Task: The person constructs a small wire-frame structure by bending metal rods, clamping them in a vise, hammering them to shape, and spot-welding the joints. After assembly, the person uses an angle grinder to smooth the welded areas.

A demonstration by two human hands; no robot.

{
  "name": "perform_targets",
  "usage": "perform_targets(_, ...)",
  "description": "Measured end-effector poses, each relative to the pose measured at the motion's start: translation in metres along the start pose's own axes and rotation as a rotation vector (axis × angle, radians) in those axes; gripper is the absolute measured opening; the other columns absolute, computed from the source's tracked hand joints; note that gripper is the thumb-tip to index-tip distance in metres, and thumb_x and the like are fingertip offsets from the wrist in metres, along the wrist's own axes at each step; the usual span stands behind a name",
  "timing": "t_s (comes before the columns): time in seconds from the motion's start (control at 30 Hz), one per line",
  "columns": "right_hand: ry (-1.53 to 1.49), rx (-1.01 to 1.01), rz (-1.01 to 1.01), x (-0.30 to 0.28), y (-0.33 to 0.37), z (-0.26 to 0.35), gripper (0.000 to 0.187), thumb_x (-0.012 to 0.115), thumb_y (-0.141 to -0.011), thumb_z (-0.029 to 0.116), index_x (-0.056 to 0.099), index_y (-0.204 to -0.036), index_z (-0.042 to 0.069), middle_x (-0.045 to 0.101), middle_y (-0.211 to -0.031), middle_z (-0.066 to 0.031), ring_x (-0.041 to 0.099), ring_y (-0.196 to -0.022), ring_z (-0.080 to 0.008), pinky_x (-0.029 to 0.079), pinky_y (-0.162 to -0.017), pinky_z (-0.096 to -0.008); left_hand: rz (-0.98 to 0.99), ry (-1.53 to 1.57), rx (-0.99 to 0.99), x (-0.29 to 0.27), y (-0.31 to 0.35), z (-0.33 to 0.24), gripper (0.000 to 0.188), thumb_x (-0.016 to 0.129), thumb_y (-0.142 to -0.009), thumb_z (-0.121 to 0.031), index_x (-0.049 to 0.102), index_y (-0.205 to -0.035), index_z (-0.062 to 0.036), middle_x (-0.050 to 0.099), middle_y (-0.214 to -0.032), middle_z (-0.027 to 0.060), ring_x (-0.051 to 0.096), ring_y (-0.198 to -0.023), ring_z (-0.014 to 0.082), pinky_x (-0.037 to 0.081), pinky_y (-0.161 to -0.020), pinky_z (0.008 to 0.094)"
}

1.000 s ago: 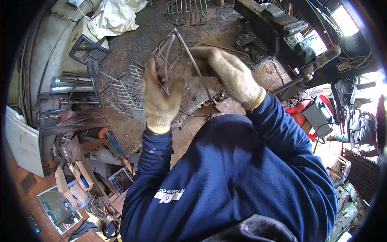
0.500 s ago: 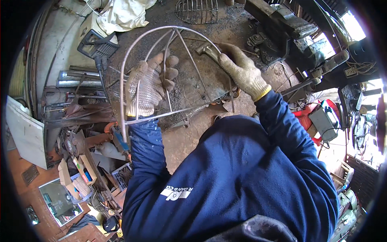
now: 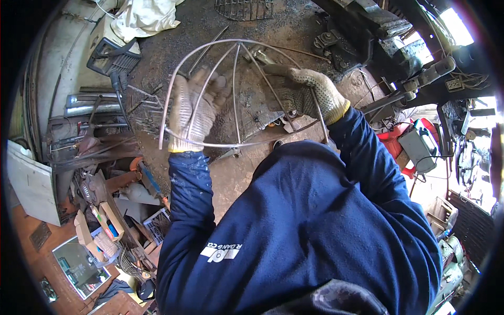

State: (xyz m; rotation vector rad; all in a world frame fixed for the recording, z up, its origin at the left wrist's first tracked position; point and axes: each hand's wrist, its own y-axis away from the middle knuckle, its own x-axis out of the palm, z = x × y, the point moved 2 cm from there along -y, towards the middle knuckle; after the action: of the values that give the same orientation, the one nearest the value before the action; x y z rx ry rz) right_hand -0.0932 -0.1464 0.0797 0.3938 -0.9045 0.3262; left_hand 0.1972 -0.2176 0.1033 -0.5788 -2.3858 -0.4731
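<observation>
A half-round metal rod frame (image 3: 237, 94), with thin bars fanning out from the top of its curved rim, is held up in front of me. My left hand (image 3: 197, 107), in a pale knit work glove, is around its left side, fingers curled loosely behind a bar. On the right, my gloved right hand (image 3: 315, 94) grips a hammer (image 3: 259, 54) and also lies against the frame's right side. The hammer head shows behind the frame's top; most of the handle is hidden by the hand.
A barred metal grate (image 3: 244, 9) lies on the dirty ground ahead. Left are a floodlight-like unit (image 3: 113, 55) under a pale cloth (image 3: 144, 18), metal pipes (image 3: 100, 107) and an orange-and-blue tool (image 3: 149, 178). A dark machine (image 3: 362, 42) and a grey-and-red box (image 3: 418, 147) stand right.
The frame has turned and shifted right, its bars now fanning more evenly. My left hand has moved slightly right; the right hand with the hammer has come in against the frame's right side.
</observation>
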Motion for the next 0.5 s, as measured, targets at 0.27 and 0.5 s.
perform_targets(0.27,0.26,-0.107,-0.215,-0.014,0.006,0.01,0.037,0.057,-0.106,0.022,0.064,-0.134,-0.002,0.071,-0.123,-0.0085,0.07,-0.106,-0.0175,0.058,-0.094,-0.0321,-0.458,-0.536,0.192,-0.001,0.013,-0.028,0.057,0.05,-0.107,-0.05,0.067,-0.112,0.0035,0.071,-0.103,0.0173,0.072,-0.091,0.0286,0.059,-0.092,0.0436)
perform_targets(0.5,0.373,-0.217,-0.256,-0.028,0.014,0.014,0.038,0.061,-0.105,0.024,0.065,-0.133,0.0,0.071,-0.12,-0.0078,0.068,-0.107,-0.0163,0.056,-0.095,-0.0331,-0.051,-0.268,0.024,0.018,0.012,-0.026,0.095,0.053,-0.095,-0.073,0.042,-0.15,0.0022,0.051,-0.145,0.0201,0.053,-0.131,0.0309,0.047,-0.107,0.0468)
